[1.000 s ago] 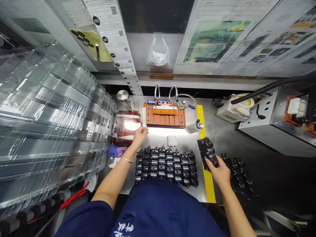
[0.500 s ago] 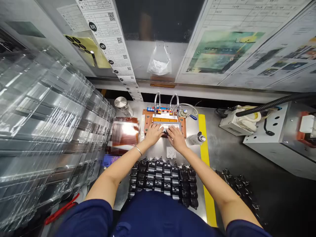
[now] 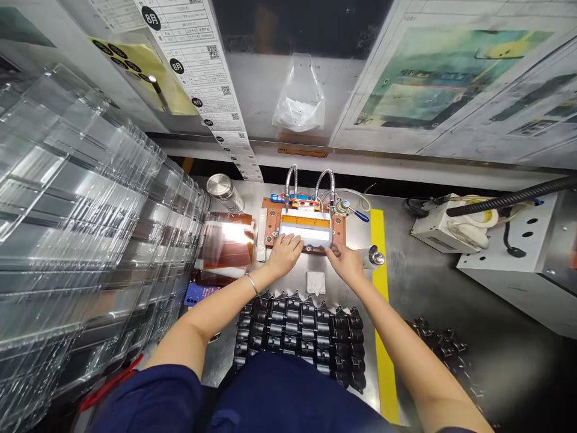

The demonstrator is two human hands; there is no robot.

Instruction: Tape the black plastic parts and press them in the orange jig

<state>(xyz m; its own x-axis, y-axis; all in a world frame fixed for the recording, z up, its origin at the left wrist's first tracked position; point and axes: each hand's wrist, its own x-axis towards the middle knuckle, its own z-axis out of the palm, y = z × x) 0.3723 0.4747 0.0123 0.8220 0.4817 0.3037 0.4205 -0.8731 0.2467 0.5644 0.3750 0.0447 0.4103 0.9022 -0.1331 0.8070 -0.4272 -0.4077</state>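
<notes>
A long black, grey and white part (image 3: 306, 234) lies across the front of a reddish-brown fixture (image 3: 269, 216). Behind the part on the fixture is an orange strip (image 3: 306, 222), and two bent metal hoses (image 3: 325, 174) reach down from the back. My left hand (image 3: 285, 255) rests its outstretched fingers on the part's front left edge. At its right end is my right hand (image 3: 347, 263), thumb and forefinger apart by the fixture's front right corner. Some right fingertips are hard to make out.
Rows of black moulded parts (image 3: 297, 328) lie in front of me. Left are brown film sheets (image 3: 225, 246), a lidded jar (image 3: 225, 192), a phone (image 3: 198, 293) and stacked clear trays (image 3: 103, 198). A small bottle (image 3: 373, 257) stands right, near yellow tape (image 3: 383, 337). A white cloth (image 3: 315, 282) lies between my arms.
My hands have moved apart from the middle of the part, the right one outward to its right end. More of the part's white face shows. The view has shifted slightly.
</notes>
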